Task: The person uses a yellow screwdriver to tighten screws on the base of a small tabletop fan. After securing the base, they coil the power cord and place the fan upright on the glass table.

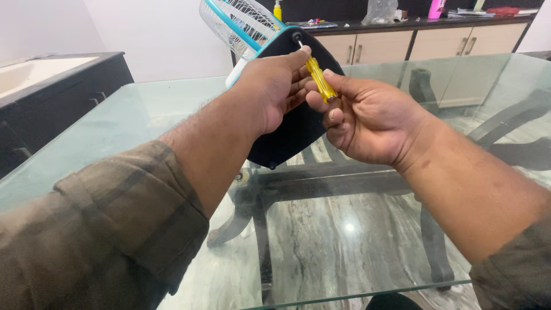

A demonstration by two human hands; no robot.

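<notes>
A small table fan lies tipped over on the glass table (143,120), its black underside base (293,129) facing me and its white grille with a blue rim (238,23) behind. My left hand (272,86) grips the top of the black base. My right hand (361,117) holds a yellow-handled screwdriver (318,79) between thumb and fingers. The screwdriver's metal tip sits in a hole near the upper edge of the base. Both hands touch each other around the handle.
A dark counter with a pale sink (34,72) stands at the left. Beige cabinets (402,43) line the back wall, with bottles, a bag and books on top. The table's dark legs (258,229) show through the glass over a marble floor.
</notes>
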